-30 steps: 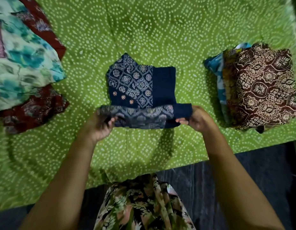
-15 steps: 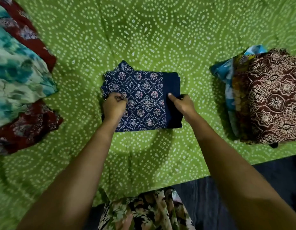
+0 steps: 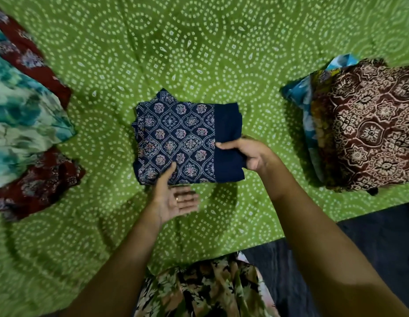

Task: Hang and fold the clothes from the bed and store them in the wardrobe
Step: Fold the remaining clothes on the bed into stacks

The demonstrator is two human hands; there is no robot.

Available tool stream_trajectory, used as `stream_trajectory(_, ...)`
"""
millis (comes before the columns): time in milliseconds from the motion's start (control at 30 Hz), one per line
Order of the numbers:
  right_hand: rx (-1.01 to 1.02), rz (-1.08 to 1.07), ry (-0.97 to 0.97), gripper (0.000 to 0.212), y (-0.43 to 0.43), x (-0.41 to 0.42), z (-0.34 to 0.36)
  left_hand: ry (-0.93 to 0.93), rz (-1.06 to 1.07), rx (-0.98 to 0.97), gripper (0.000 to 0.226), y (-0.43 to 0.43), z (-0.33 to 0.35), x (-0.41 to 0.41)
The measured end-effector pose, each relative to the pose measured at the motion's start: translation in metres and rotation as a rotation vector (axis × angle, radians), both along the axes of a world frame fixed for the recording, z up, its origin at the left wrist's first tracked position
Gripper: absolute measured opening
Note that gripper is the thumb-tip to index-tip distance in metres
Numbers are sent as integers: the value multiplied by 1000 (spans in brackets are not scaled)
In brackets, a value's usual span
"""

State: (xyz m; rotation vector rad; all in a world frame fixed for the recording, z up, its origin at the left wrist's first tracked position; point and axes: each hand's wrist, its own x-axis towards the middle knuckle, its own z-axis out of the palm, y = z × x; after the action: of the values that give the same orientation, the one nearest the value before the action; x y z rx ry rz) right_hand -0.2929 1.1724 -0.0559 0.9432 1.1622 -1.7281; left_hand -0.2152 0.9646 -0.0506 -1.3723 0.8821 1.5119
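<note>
The green dotted bedsheet (image 3: 199, 53) fills most of the frame. At the left edge lies a loose heap of clothes (image 3: 22, 124), teal-and-white over maroon. None of it is folded, so I judge that to be the larger share of the work left. At the right edge sits my folded stack (image 3: 368, 129), a brown-and-cream print on top with blue cloth showing beneath.

In the centre of the frame, well apart from both piles, the navy printed garment (image 3: 176, 136) lies flat as a neat rectangle, and to my eye its folding is done. My right hand (image 3: 251, 152) grips its plain navy right edge, thumb on top and fingers tucked beneath. My left hand (image 3: 176, 202) is open, palm up, just below the garment, the thumb tip touching its lower edge.

I expect the garment to join the stack next. No wardrobe is in view, so nothing looks stored yet.
</note>
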Motion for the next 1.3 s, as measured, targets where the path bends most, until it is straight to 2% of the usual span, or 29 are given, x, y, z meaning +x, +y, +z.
stream_trajectory(33,-15,-34,27,35,0,6,5,42,218,-11,87,5,1,7)
stream_trajectory(100,4,-109,101,44,3,20,16,224,541,-57,64,14,10,5)
stream_trajectory(167,61,-175,194,46,8,31,29,453,606,32,52,30,20,-8)
stream_trajectory(233,85,-279,285,49,22,45,48,571,563,96,52,53,40,-19)
stream_trajectory(333,131,-437,384,42,56,67,79,554,481,104,24,88,72,-37)
stream_trajectory(400,173,-506,458,43,80,79,100,552,435,124,14,116,92,-49)
stream_trajectory(433,200,-566,504,46,100,88,112,579,402,180,18,138,104,-54)
stream_trajectory(533,258,-732,614,53,146,105,137,685,295,276,54,195,127,-70)
stream_trajectory(567,272,-779,638,52,160,111,143,706,241,340,57,212,134,-75)
stream_trajectory(633,313,-860,664,46,189,120,146,731,59,397,46,248,145,-82)
stream_trajectory(700,381,-900,620,44,213,127,134,700,-102,324,53,274,141,-85)
stream_trajectory(767,477,-859,481,47,231,135,117,665,-258,211,63,286,130,-82)
stream_trajectory(867,562,-818,215,36,246,144,105,623,-314,203,14,288,106,-69)
stream_trajectory(900,576,-841,176,36,249,144,102,622,-325,223,13,288,103,-64)
stream_trajectory(1000,696,-812,164,43,246,142,102,639,-336,263,37,288,104,-50)
stream_trajectory(1100,935,-741,183,35,231,136,103,680,-345,303,42,288,113,-44)
stream_trajectory(1133,918,-736,229,31,223,132,109,697,-348,304,42,288,117,-44)
stream_trajectory(1200,740,-717,357,25,204,118,126,737,-319,282,43,282,125,-45)
stream_trajectory(1300,447,-652,399,45,175,95,143,769,-261,231,48,264,133,-48)
